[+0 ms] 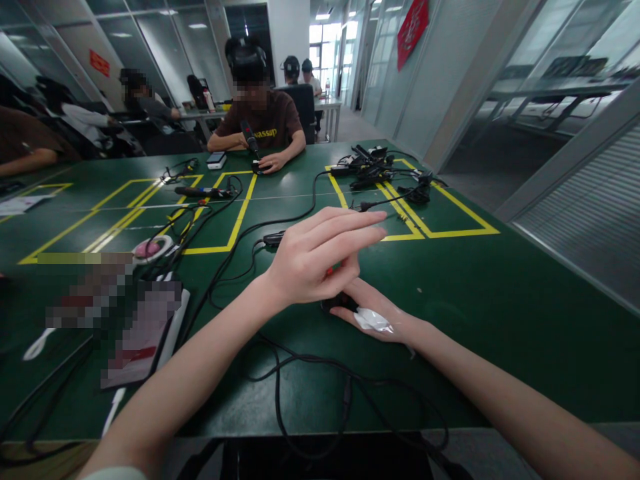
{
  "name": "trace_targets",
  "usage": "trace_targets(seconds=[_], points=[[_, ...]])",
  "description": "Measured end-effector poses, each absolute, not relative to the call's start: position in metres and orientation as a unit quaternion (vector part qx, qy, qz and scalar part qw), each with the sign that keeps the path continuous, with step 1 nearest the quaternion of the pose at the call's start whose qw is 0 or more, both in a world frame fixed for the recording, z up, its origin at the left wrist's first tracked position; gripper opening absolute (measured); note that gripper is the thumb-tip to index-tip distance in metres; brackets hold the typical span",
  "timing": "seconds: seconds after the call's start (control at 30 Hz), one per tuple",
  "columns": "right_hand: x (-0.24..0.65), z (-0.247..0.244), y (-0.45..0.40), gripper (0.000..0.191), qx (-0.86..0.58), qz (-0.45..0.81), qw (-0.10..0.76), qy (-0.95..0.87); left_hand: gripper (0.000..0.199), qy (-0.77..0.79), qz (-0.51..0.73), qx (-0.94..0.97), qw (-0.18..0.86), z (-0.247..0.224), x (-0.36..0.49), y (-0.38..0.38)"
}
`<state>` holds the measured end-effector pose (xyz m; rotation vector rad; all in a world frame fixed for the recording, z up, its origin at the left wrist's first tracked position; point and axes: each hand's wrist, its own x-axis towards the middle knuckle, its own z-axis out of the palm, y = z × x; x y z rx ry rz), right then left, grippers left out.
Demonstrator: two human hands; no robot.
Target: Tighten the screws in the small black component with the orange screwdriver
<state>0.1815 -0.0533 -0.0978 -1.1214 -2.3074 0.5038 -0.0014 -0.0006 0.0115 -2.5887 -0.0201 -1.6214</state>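
Right hand [374,299] grips black object [344,303]; left hand [313,257] close.

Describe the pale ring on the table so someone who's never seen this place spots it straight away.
On the green table, look left from the person's left hand, past the near edge of the yellow outline. The pale ring lies just beyond the flat, angular items. Its round shape and the pink in its middle set it apart from them.

dim overall, bright far window [330,37], faint table [475,313] glare, edges stretched.
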Motion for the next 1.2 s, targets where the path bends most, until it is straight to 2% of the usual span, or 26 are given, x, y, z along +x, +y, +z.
trace_targets(seconds=[0.2, 0.5, 0.7, 1.03, 1.2], points=[[0.1825, -0.0966, -0.0532, 0.019, -0.419, 0.19, 0.249, -0.852, 0.041, -0.006, -0.516, -0.856, 0.009, 0.0153, -0.0031, -0.005], [0.1841, -0.1053, -0.0511, 0.026, -0.413, 0.181, 0.26, -0.854, 0.028, -0.006, -0.545, -0.838, 0.016, 0.011, 0.0013, -0.0031], [0.184, -0.1049, -0.0497, 0.024, -0.411, 0.189, 0.259, -0.854, 0.04, 0.014, -0.538, -0.843, 0.011, 0.0131, -0.001, -0.004], [0.1829, -0.1049, -0.0511, 0.023, -0.416, 0.179, 0.263, -0.852, 0.028, 0.015, -0.573, -0.819, 0.03, 0.0122, 0.0034, -0.0037], [0.1827, -0.1037, -0.0512, 0.024, -0.413, 0.18, 0.266, -0.852, 0.039, 0.018, -0.556, -0.83, 0.027, 0.0135, 0.0005, -0.0038]])
